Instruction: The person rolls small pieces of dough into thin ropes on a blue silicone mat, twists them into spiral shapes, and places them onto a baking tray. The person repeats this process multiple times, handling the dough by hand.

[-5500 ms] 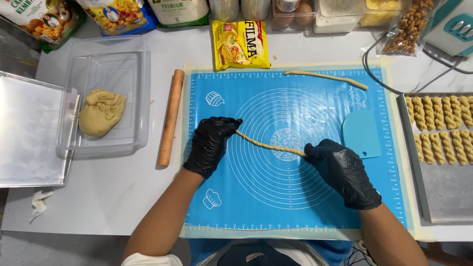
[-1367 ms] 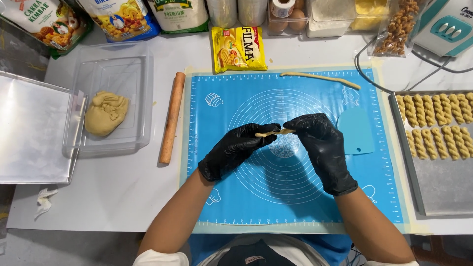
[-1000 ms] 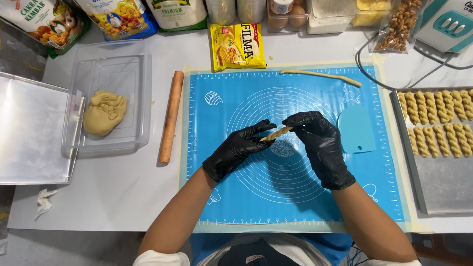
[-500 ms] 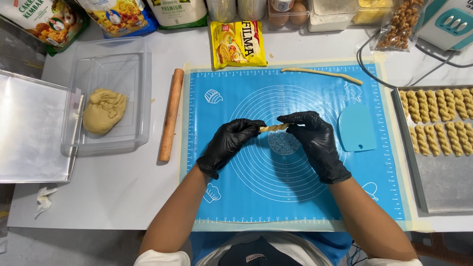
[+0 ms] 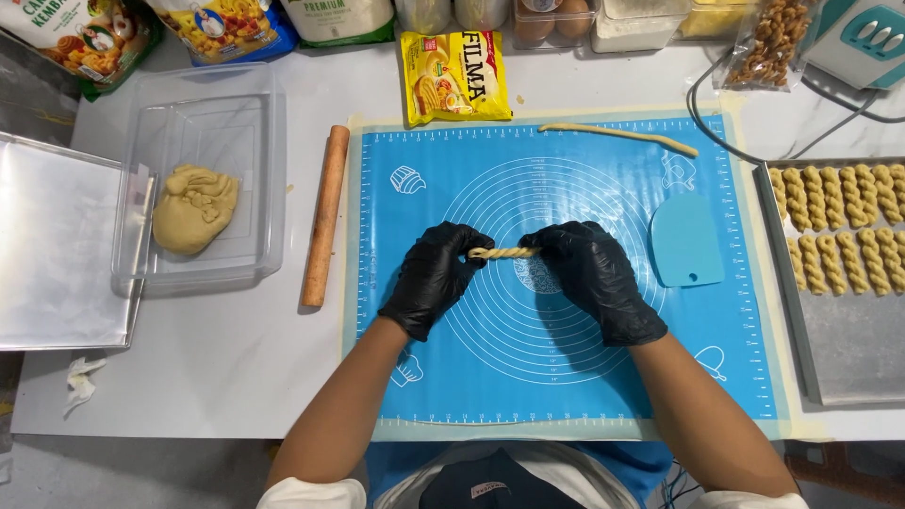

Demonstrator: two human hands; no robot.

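Both my hands wear black gloves and hold one short twisted dough rope (image 5: 504, 253) level above the middle of the blue silicone baking mat (image 5: 566, 377). My left hand (image 5: 436, 278) pinches its left end and my right hand (image 5: 592, 278) pinches its right end. A long plain dough strip (image 5: 617, 137) lies near the mat's far edge. A light blue plastic scraper (image 5: 686, 241) lies on the mat just right of my right hand.
A wooden rolling pin (image 5: 325, 215) lies left of the mat. A clear tub (image 5: 245, 170) holds a dough lump (image 5: 193, 207), beside an empty metal tray (image 5: 57, 254). A baking tray (image 5: 848, 349) at right carries several twisted pieces (image 5: 839, 236). Ingredient packets line the far edge.
Earlier I rolled a long thin rope flat on the mat. It is now folded and twisted into a short piece, lifted between both hands; in the last second its tilt levelled out.
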